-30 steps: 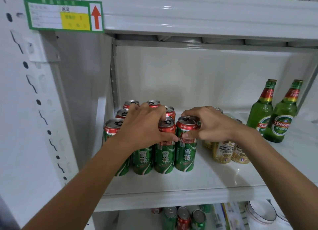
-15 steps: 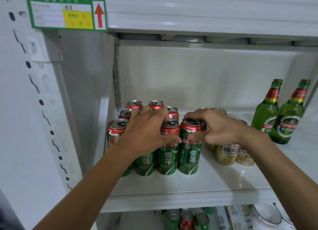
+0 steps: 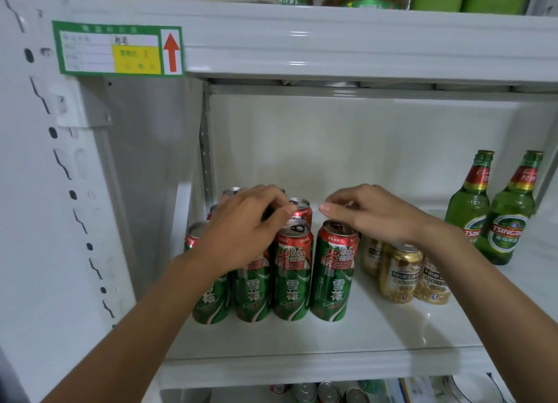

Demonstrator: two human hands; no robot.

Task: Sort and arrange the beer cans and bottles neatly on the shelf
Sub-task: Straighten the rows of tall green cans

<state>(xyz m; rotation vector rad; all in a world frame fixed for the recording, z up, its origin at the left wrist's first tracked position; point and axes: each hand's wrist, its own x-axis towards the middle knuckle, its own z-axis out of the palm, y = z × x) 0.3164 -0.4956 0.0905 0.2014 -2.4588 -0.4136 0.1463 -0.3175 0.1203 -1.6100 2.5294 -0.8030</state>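
Observation:
Several green and red beer cans (image 3: 291,282) stand in tight rows at the left of the white shelf board (image 3: 392,336). My left hand (image 3: 247,230) lies over the top of a front-row can, fingers curled down around it. My right hand (image 3: 371,212) hovers just above the rightmost green can (image 3: 332,282), fingers loose and holding nothing. Gold beer cans (image 3: 398,276) cluster to the right of the green ones, partly hidden by my right wrist. Two green Tsingtao bottles (image 3: 510,221) stand upright at the far right.
A perforated white upright (image 3: 60,191) and a side panel close off the left. The upper shelf (image 3: 362,40) carries a green label (image 3: 117,49) with a red arrow, and jars stand above it. More cans (image 3: 326,392) sit on the shelf below.
My right hand has lifted off the top of the rightmost green can and hangs above it. My left hand has stayed on the cans. The camera has tilted up slightly.

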